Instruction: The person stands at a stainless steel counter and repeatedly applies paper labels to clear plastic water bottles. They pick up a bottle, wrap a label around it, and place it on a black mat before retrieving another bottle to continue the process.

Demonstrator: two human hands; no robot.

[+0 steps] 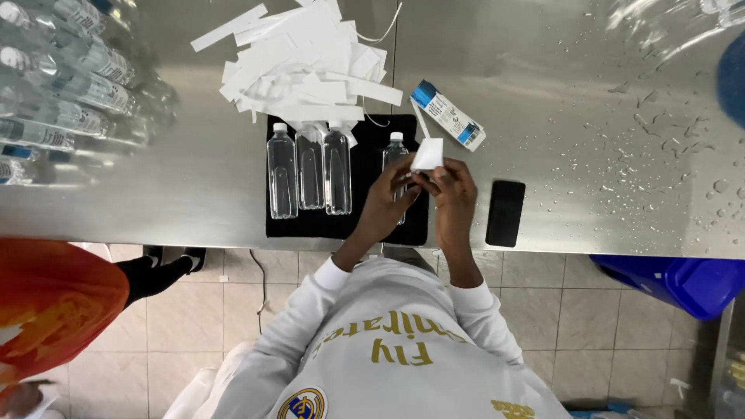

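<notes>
Hands (423, 194) pinch white paper label (427, 154) over clear plastic bottle (395, 155).

The person wears a white long-sleeved shirt (396, 349) filling the lower middle of the frame, with ribbed cuffs at both wrists. Gold lettering runs across its chest, and a round crest in gold and blue sits near the bottom edge. Both hands are bare.
</notes>
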